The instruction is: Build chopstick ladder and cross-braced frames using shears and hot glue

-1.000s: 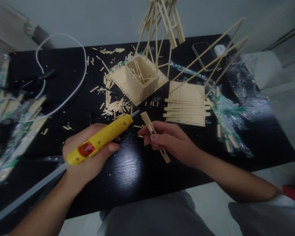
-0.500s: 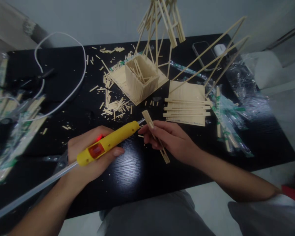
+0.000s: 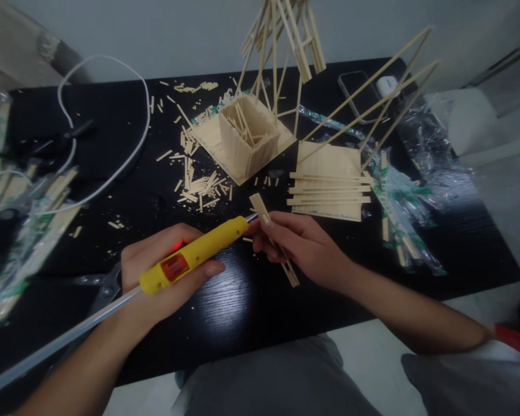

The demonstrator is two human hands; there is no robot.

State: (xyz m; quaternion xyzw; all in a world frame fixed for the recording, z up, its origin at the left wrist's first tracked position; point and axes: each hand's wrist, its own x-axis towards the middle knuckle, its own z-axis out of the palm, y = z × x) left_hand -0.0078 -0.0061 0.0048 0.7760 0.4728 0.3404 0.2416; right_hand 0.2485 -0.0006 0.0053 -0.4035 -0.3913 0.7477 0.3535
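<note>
Angling inward, the left hand [image 3: 148,252] is wrapped round a glue gun [image 3: 205,248]; sticks [image 3: 259,204] are pinched by the right hand [image 3: 307,244], with room before the surface [image 3: 281,315] ends in front.

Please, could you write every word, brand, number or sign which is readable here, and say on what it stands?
No text can be read.
Green print on the right wrappers: too blurred.
Green print on the left wrappers: too blurred.
Glue gun: I can make out no lettering.
Phone: none legible.
</note>
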